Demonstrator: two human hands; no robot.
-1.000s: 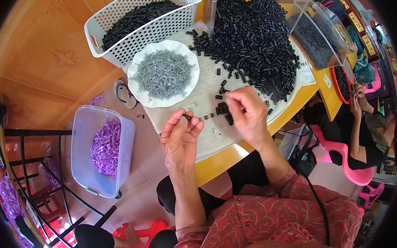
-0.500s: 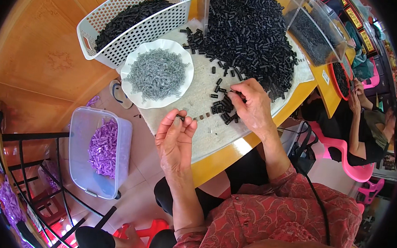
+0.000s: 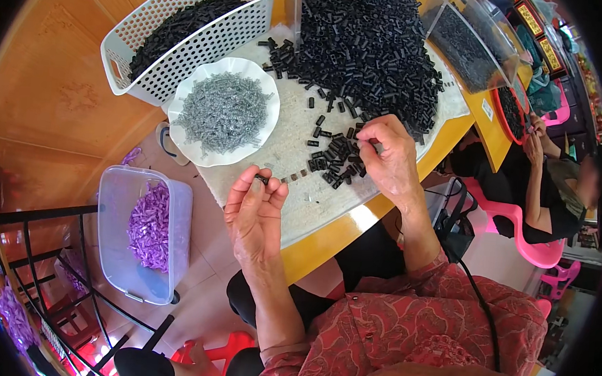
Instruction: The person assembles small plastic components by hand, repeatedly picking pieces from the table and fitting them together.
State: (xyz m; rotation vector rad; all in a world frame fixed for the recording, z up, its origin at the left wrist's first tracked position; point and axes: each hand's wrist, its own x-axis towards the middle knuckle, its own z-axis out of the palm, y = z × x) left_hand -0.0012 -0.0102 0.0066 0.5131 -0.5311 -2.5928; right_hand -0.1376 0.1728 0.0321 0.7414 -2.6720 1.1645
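Holding one small, black, cylindrical piece (image 3: 262, 179) in a tight pinch: our left hand (image 3: 252, 216). Half-curled, contents we cannot tell: our right hand (image 3: 391, 162), beside loose black cylindrical pieces (image 3: 336, 151) on pale cloth (image 3: 317, 213).

Bright light glares off the yellow table edge (image 3: 330, 245), with fisheye bending toward dark margins.

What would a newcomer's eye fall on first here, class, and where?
Probably the big heap of small black tube-shaped pieces, on the yellow-edged table at top centre. Next, the round white scalloped plate of small clear pieces to its lower left, and the bright purple pieces in the clear plastic tub at left. Then the left hand, near the middle, pinching one short black piece.
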